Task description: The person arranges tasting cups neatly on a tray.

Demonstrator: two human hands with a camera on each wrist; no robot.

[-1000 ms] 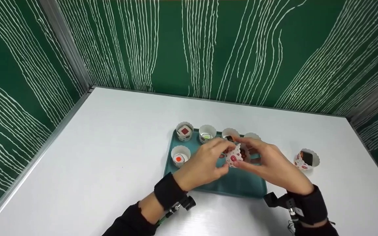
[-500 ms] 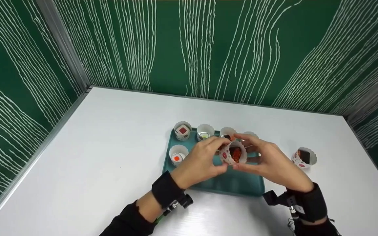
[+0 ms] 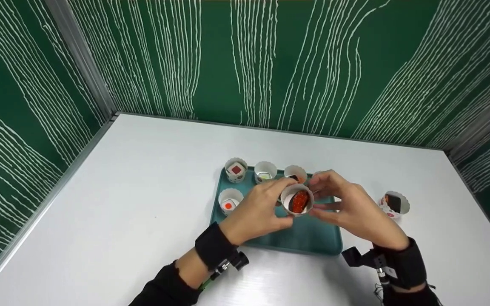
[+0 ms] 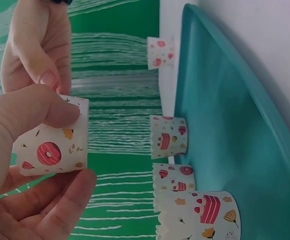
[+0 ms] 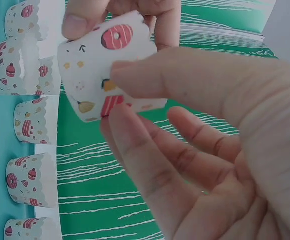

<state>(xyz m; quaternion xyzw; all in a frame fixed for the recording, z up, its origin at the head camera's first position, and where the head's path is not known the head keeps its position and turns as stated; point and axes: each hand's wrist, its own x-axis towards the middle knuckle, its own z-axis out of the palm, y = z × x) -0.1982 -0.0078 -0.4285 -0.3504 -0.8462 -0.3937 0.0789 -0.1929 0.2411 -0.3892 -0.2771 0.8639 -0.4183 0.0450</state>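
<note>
My left hand [image 3: 262, 208] grips a white paper baking cup [image 3: 288, 193] over the teal tray [image 3: 309, 233], its mouth tilted toward the head camera. A sushi piece [image 3: 299, 202] with a red roe top and a dark wrap sits inside. From the other side, my right hand [image 3: 347, 204] pinches the cup between thumb and fingertips, as the right wrist view shows on its printed wall [image 5: 92, 70]. In the left wrist view the left thumb [image 4: 60, 110] lies along the cup's side, with fingers beneath.
Along the tray's far edge stand cups with a red-square piece [image 3: 236, 170], a pale green-topped piece [image 3: 265, 175] and an orange-and-dark one [image 3: 295, 175]. Another cup [image 3: 230, 199] stands at the tray's left. Right of the tray, a cup [image 3: 393, 205] rests on the white table [image 3: 164, 170].
The held cup has been turned from showing its printed side to showing its inside and the red sushi piece. It has shifted slightly left, and the right fingers have loosened a little.
</note>
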